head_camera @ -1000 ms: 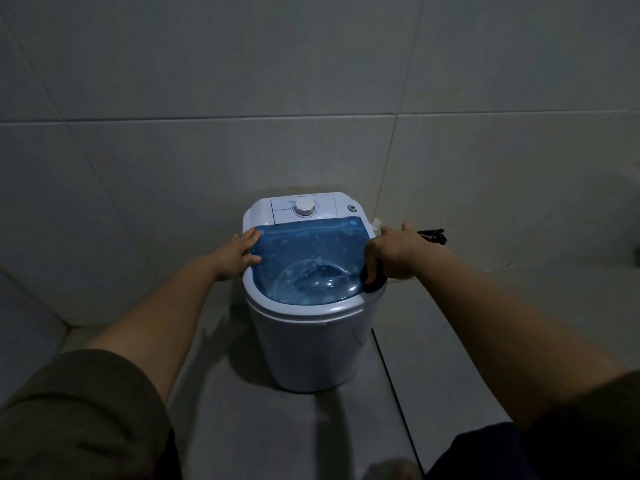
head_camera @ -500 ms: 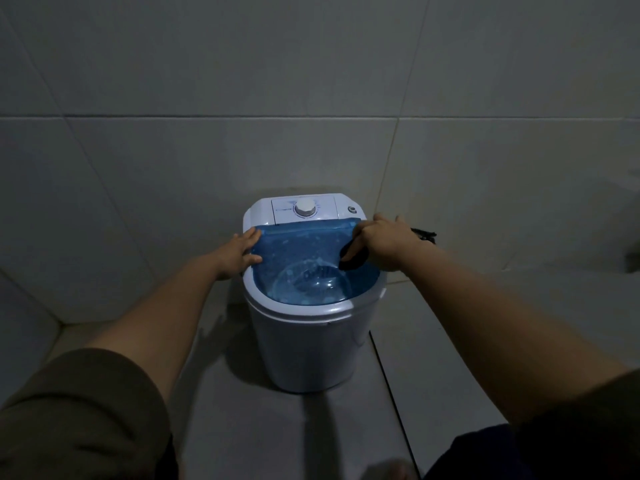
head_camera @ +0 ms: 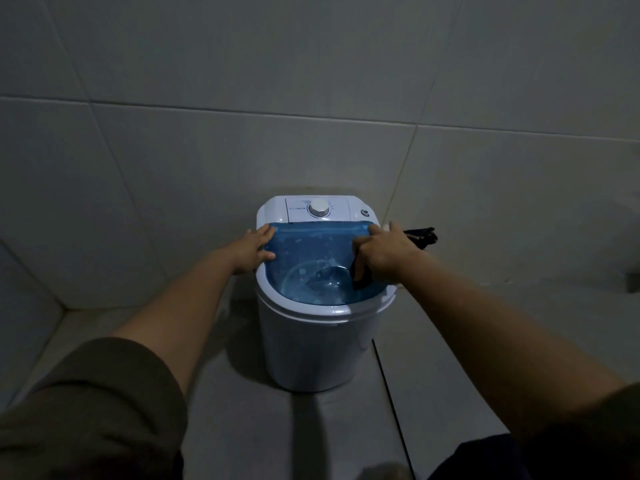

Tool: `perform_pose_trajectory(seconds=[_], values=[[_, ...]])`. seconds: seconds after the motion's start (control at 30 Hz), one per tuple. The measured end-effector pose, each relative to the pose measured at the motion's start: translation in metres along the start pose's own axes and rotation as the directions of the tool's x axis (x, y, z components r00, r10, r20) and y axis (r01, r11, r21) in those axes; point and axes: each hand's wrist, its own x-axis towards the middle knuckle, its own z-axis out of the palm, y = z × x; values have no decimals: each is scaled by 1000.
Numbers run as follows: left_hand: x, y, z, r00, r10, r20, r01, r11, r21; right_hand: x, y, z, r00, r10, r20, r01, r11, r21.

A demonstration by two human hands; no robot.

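Small white mini washer sits on grey tiled floor, backed right up against wall. See-through blue lid closed, speckled with pale spots, tub bottom showing through. White dial on panel behind lid. Left hand flat on lid's left edge, fingers straight. Right hand on right side, fingers curled round dark cloth pressed to lid.

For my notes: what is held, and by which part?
The right hand grips a dark cloth-like piece by its upper end; the left hand only rests flat on the blue lid.
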Motion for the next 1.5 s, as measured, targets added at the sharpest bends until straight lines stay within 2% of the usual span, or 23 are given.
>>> perform_pose_trajectory(seconds=[0.2,0.37,0.6,0.83,0.93,1.17,1.27,1.5], values=[[-2,2,-1,1000,1,0,-1,1000,-20,7,-9,-4,985,38,-166,-63,987,-146],[-1,2,-1,1000,-4,3,4,999,-41,20,-25,5,965,-39,-261,-27,970,-243],[0,1,0,1000,4,6,-4,999,-37,33,-34,3,953,-197,-231,160,972,-172],[3,-2,1,1000,4,6,-4,1000,-22,49,-37,0,983,-106,-152,125,984,126],[6,-4,2,1000,4,3,-4,1000,-20,50,-34,1,985,-101,-138,126,975,184],[9,-10,3,1000,-13,14,13,1000,4,49,-31,-4,981,-176,-85,181,982,60],[11,-11,4,1000,-17,6,17,1000,4,44,-19,-1,986,-155,-64,156,988,11],[11,-11,4,1000,-9,-1,9,1000,-6,39,-9,3,994,-93,-66,96,994,44]])
